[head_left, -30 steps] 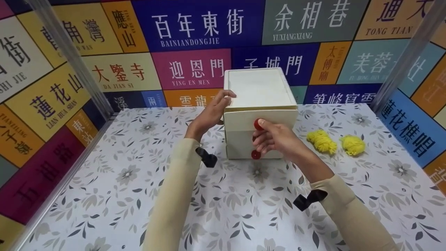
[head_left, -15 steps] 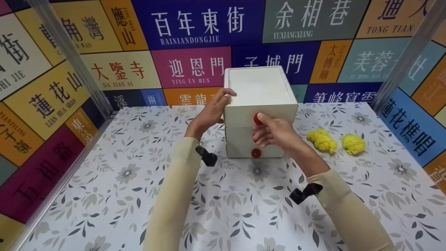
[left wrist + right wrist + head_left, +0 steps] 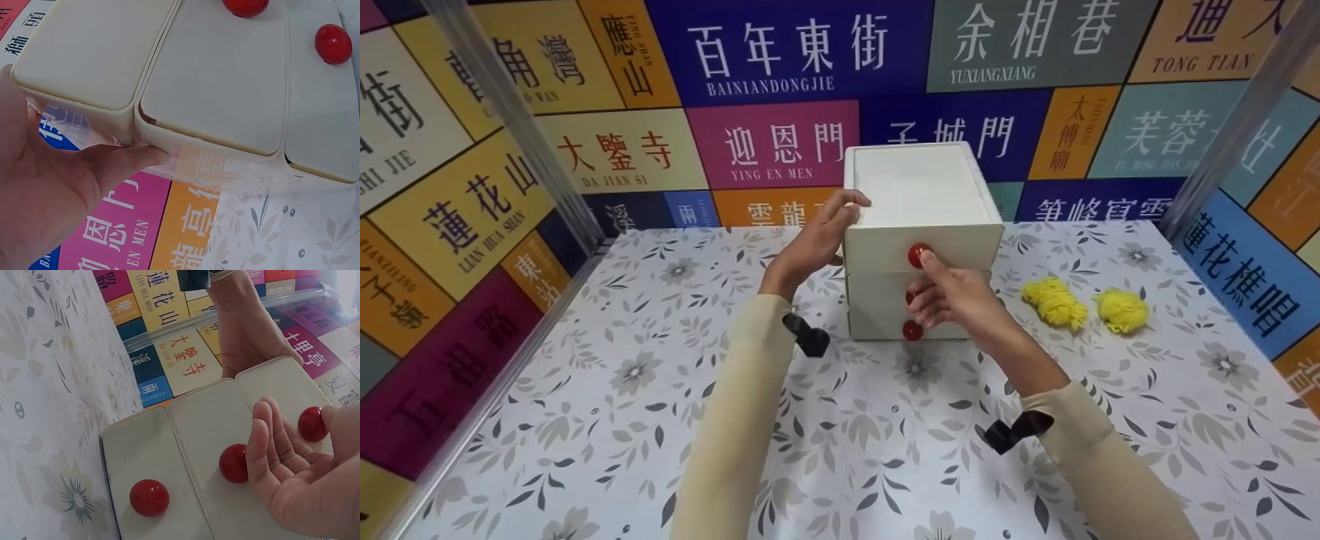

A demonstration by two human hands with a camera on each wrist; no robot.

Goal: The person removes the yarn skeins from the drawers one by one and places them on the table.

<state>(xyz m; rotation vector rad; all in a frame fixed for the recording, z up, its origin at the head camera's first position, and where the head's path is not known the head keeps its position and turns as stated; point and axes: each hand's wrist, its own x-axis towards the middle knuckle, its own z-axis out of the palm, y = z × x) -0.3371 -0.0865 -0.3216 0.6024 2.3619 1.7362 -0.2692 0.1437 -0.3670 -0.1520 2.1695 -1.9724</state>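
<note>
A small white drawer cabinet (image 3: pixel 919 184) stands on the table, its three drawers flush at the front. Each drawer carries a round red knob. My left hand (image 3: pixel 817 240) holds the cabinet's upper left side, fingers bent over the top edge and thumb along the side wall, as the left wrist view shows. In front of the cabinet, my right hand (image 3: pixel 956 296) has its thumb against the top knob (image 3: pixel 313 424). Its other fingers are loosely bent beside the middle knob (image 3: pixel 234 463), partly covering it. The bottom knob (image 3: pixel 149 498) is untouched.
Two bundles of yellow yarn, a longer one (image 3: pixel 1053 303) and a rounder one (image 3: pixel 1120 310), lie right of the cabinet. A floral cloth (image 3: pixel 840 450) covers the table. Behind it rises a wall (image 3: pixel 780 52) of coloured sign panels, with clear posts at the corners.
The top drawer, slightly out a second ago, has slid in flush under my right thumb. Since then the thumb has shifted slightly to the knob's lower right. My left hand stays put.
</note>
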